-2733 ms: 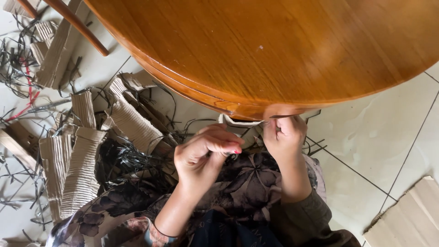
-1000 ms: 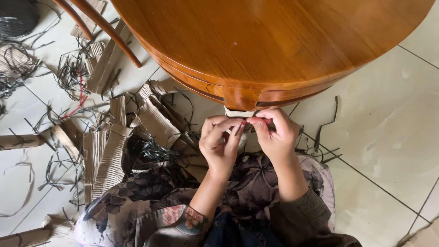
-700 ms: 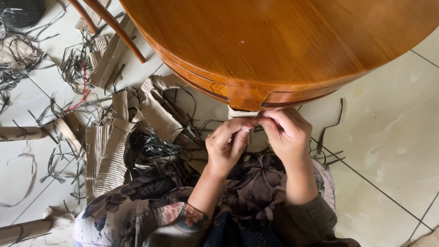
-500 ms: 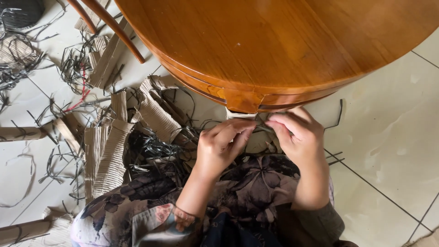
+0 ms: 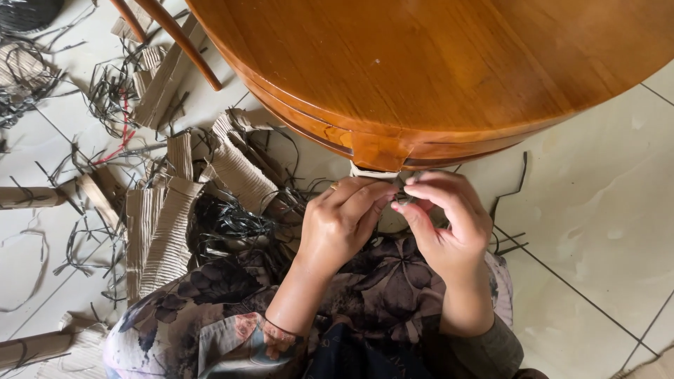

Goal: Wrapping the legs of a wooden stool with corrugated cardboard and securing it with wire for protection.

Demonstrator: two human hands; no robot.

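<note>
Dark thin strip (image 5: 401, 198), at 6 o'clock below the wooden table (image 5: 421, 70) edge, is pinched between left hand (image 5: 344, 217) and right hand (image 5: 449, 221); snapping is judged possible if overstrained.

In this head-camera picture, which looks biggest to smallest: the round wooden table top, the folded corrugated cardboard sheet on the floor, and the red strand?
1. Wooden table top, though it is nearest the camera.
2. Corrugated cardboard sheet.
3. Red strand.

Even soft daylight, bright overall, mild sheen on the round wooden tabletop (image 5: 435, 63), only faint shadows on the pale floor tiles (image 5: 597, 210), focus sharp throughout, slight wide-angle stretch at the edges.
</note>
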